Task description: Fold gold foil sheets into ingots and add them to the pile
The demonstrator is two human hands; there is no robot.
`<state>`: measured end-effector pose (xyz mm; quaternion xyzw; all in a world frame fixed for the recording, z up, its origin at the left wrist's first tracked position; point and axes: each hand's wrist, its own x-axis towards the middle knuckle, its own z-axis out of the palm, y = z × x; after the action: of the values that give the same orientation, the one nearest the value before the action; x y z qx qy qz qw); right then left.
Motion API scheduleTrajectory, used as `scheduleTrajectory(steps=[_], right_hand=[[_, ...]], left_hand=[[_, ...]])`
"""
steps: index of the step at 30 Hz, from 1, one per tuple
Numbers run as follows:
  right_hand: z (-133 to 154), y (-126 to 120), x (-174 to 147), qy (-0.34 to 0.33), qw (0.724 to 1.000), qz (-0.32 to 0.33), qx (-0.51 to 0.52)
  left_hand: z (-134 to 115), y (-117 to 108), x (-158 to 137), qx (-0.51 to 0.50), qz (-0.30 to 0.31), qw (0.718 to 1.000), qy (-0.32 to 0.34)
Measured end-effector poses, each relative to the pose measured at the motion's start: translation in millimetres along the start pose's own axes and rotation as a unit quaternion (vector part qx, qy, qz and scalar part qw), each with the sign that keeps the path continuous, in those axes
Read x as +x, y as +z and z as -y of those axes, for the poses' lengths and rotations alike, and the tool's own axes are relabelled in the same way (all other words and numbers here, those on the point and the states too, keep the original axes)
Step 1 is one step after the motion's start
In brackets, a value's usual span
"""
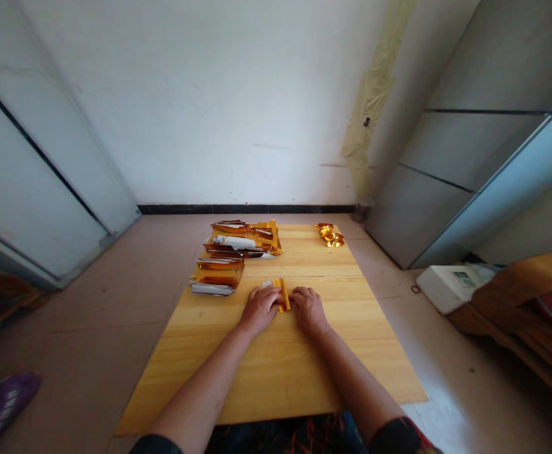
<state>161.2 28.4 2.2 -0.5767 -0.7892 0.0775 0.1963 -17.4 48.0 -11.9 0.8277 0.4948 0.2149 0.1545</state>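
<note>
In the middle of the wooden tabletop lies a small strip of shiny orange foil wrapper, with a bit of white paper at its left side. My left hand is closed at the strip's left edge, its fingers and thumb pressed on the foil. Close to the right edge rests my right hand, palm down with fingers slightly bent and apart on the wood. Whether the right thumb touches the foil is hard to see.
Behind my left hand lie a smaller stack of orange wrappers and a larger pile of wrappers. Crumpled gold foil sits at the table's far right corner. A white box and wooden furniture stand right.
</note>
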Motion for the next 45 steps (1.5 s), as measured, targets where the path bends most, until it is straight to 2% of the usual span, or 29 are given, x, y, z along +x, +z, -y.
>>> scheduleTrajectory(steps=[6,13,26,31,36,39,45], right_hand=[[-0.8,-2.0,3.5,-0.029,0.999,-0.007,0.036],[-2.6,0.8,11.5,-0.087,0.996,-0.008,0.029],[-18.5,6.8,21.3,-0.177,0.982,0.018,-0.057],[-24.5,12.0,25.1,-0.194,0.981,0.002,0.026],[-36.9,10.5,31.8,-0.232,0.965,0.04,0.118],[-41.7,11.1,40.1,-0.23,0.963,0.067,0.124],[-41.2,13.0,51.6,-0.185,0.964,0.119,0.148]], left_hand=[[4.2,-6.7,1.4,-0.021,0.022,0.999,0.019],[4.9,-5.9,1.3,-0.026,0.006,1.0,0.016],[7.3,-4.9,0.1,-0.032,0.015,0.999,0.031],[8.3,-3.9,0.6,-0.036,0.014,0.999,0.022],[8.9,-5.7,0.7,-0.038,0.01,0.999,0.032],[10.9,-4.6,0.0,-0.033,-0.02,0.998,0.056],[11.8,-0.4,-5.9,-0.031,-0.086,0.991,0.093]])
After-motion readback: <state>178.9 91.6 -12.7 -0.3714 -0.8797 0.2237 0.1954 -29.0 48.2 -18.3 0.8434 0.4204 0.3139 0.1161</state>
